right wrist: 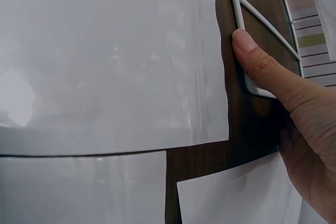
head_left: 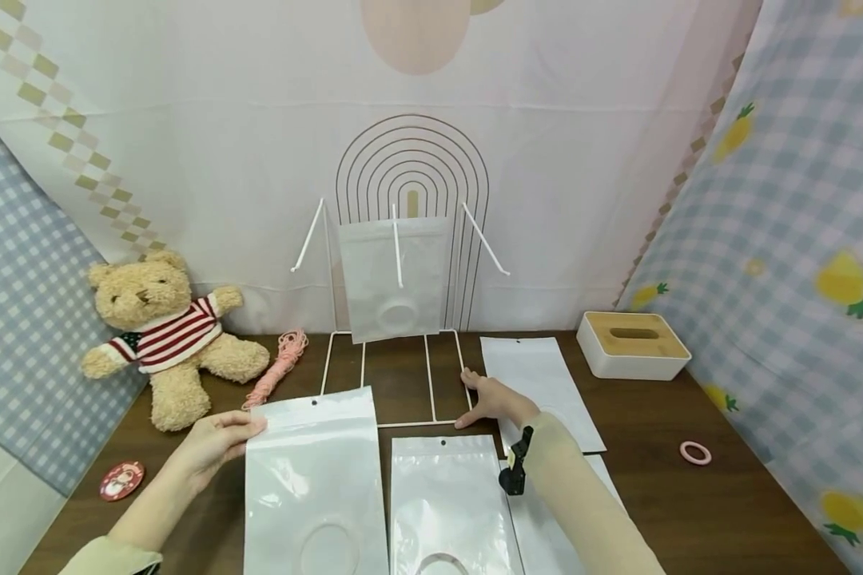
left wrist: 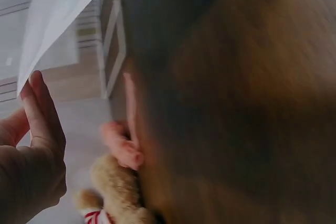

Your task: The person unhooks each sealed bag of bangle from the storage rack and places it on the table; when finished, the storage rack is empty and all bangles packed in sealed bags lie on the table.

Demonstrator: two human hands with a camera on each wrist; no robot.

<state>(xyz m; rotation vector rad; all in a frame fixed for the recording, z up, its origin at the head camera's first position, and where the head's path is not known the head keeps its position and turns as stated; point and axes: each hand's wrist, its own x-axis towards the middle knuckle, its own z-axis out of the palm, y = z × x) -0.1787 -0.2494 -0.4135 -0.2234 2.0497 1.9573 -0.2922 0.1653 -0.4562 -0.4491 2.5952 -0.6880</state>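
My left hand pinches the upper left edge of a white zip bag, which has a punched hole near its top and a ring outline showing through. In the left wrist view the fingertips meet the bag's edge. My right hand touches the base of a white wire display rack at its front right corner, thumb and index finger spread. The right wrist view shows the thumb on the wire; the other fingers are mostly hidden. Another white bag hangs on the rack's middle prong.
More white bags lie on the table: one at front centre, one at right, another under my right forearm. Around them are a teddy bear, pink cord, a red disc, a tissue box and a pink ring.
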